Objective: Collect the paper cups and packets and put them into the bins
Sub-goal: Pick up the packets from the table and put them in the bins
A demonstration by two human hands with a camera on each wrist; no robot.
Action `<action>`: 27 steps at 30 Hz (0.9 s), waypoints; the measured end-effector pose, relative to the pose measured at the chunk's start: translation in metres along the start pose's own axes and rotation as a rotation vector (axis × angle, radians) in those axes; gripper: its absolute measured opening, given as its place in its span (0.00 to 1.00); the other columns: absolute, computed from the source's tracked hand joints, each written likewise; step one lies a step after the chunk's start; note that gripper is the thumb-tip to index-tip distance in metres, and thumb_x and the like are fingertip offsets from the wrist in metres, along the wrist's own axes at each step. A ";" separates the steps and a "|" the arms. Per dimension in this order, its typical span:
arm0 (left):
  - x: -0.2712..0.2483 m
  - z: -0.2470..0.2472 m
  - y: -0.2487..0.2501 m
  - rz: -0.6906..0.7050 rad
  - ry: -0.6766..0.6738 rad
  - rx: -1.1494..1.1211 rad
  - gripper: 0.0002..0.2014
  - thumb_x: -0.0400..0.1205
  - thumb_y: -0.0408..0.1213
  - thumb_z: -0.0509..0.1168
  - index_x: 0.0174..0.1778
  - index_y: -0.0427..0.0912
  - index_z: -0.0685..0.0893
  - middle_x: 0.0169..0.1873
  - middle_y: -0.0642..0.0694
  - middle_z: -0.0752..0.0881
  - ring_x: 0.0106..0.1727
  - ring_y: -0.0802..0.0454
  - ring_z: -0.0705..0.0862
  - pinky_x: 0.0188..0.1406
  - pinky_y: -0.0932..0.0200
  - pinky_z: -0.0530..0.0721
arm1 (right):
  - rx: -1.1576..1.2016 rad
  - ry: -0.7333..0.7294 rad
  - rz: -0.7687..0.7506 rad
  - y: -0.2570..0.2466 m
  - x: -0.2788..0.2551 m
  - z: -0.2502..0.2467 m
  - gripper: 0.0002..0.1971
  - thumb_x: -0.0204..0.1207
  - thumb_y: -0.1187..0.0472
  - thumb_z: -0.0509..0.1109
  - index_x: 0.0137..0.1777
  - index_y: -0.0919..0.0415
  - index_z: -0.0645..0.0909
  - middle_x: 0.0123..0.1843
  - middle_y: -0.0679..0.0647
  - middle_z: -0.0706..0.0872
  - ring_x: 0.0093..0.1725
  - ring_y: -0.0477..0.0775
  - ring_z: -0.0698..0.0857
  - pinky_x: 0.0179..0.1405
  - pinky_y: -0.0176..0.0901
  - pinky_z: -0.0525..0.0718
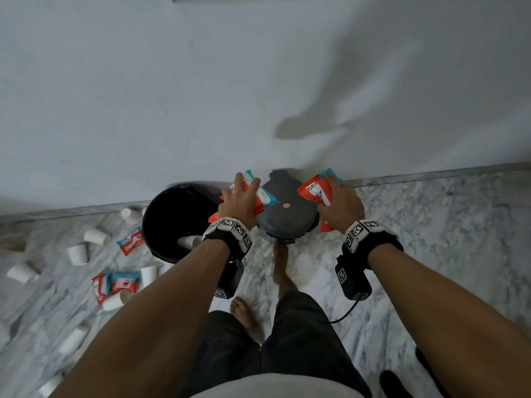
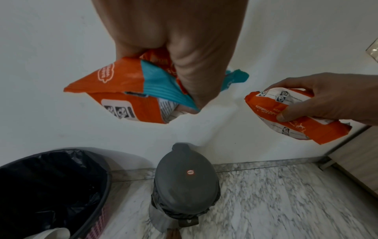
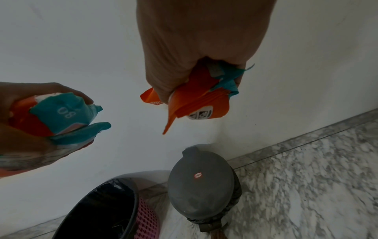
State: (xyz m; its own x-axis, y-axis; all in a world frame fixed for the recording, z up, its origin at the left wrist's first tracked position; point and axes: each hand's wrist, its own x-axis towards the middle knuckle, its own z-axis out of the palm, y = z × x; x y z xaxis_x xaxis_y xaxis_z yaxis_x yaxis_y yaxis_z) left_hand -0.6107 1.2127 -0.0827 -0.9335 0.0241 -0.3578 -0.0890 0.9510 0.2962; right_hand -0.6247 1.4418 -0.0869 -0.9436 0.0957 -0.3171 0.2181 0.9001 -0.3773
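Packets fill both fists: left hand (image 1: 240,201) clutches orange-teal packets (image 1: 260,193), right hand (image 1: 340,206) another bunch (image 1: 313,191). Grey pedal bin (image 1: 284,214), frame centre, sits lidded; best step on the pedal first, then drop.

My left hand (image 2: 174,48) grips crumpled orange-and-teal plastic packets (image 2: 126,90) above the floor. My right hand (image 2: 327,100) holds another orange-and-white packet (image 2: 296,116) off to the side. Below stand a closed grey round-lidded pedal bin (image 2: 186,177) and an open black-lined bin (image 2: 51,186) against the white wall (image 2: 40,64).
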 end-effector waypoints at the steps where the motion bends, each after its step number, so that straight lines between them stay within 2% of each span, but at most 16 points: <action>1: 0.005 0.002 0.003 0.003 -0.004 -0.002 0.35 0.74 0.36 0.71 0.74 0.53 0.62 0.76 0.39 0.58 0.67 0.24 0.69 0.48 0.34 0.84 | -0.005 -0.013 0.001 0.002 0.003 0.000 0.39 0.71 0.56 0.73 0.82 0.48 0.61 0.67 0.67 0.78 0.63 0.71 0.81 0.61 0.62 0.82; 4: 0.016 0.008 0.010 0.012 -0.021 -0.004 0.36 0.74 0.35 0.71 0.74 0.55 0.61 0.76 0.40 0.57 0.68 0.24 0.68 0.48 0.33 0.85 | -0.004 -0.049 0.016 0.008 0.010 0.001 0.39 0.72 0.55 0.73 0.82 0.48 0.60 0.68 0.66 0.77 0.64 0.70 0.81 0.62 0.62 0.82; 7: 0.025 0.015 0.014 0.008 -0.059 -0.003 0.37 0.73 0.33 0.71 0.74 0.55 0.61 0.76 0.40 0.57 0.67 0.25 0.68 0.47 0.33 0.85 | 0.011 -0.075 0.042 0.016 0.015 0.007 0.40 0.70 0.54 0.73 0.81 0.45 0.60 0.66 0.65 0.78 0.61 0.69 0.82 0.60 0.61 0.83; 13: 0.033 0.042 0.011 0.005 -0.107 0.008 0.35 0.75 0.34 0.69 0.75 0.55 0.61 0.76 0.41 0.57 0.66 0.26 0.69 0.47 0.35 0.85 | 0.004 -0.133 0.073 0.033 0.016 0.031 0.38 0.73 0.54 0.73 0.82 0.48 0.60 0.66 0.64 0.79 0.62 0.67 0.82 0.60 0.58 0.81; 19: 0.051 0.109 -0.001 -0.002 -0.235 0.017 0.36 0.74 0.38 0.70 0.75 0.54 0.59 0.76 0.40 0.57 0.66 0.28 0.69 0.56 0.36 0.82 | -0.015 -0.232 0.101 0.054 0.031 0.095 0.39 0.74 0.53 0.73 0.83 0.48 0.57 0.66 0.63 0.78 0.63 0.66 0.82 0.63 0.58 0.81; 23: 0.075 0.158 -0.008 -0.025 -0.301 -0.010 0.36 0.75 0.35 0.69 0.76 0.54 0.59 0.78 0.41 0.54 0.69 0.30 0.67 0.57 0.37 0.82 | -0.013 -0.270 0.118 0.064 0.058 0.144 0.39 0.73 0.54 0.73 0.82 0.48 0.58 0.65 0.63 0.79 0.63 0.66 0.82 0.62 0.60 0.82; 27: 0.109 0.198 -0.015 -0.023 -0.324 -0.011 0.36 0.76 0.38 0.69 0.77 0.53 0.58 0.78 0.40 0.55 0.69 0.29 0.68 0.56 0.35 0.82 | -0.023 -0.268 0.120 0.074 0.090 0.179 0.38 0.73 0.57 0.72 0.82 0.50 0.60 0.63 0.65 0.79 0.61 0.69 0.81 0.58 0.58 0.80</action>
State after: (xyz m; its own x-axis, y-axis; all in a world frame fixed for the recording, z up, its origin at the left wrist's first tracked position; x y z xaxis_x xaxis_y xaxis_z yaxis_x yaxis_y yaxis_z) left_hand -0.6425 1.2622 -0.3013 -0.7723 0.1006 -0.6272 -0.1144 0.9492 0.2932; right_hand -0.6487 1.4406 -0.2992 -0.8113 0.0887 -0.5779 0.3151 0.8989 -0.3044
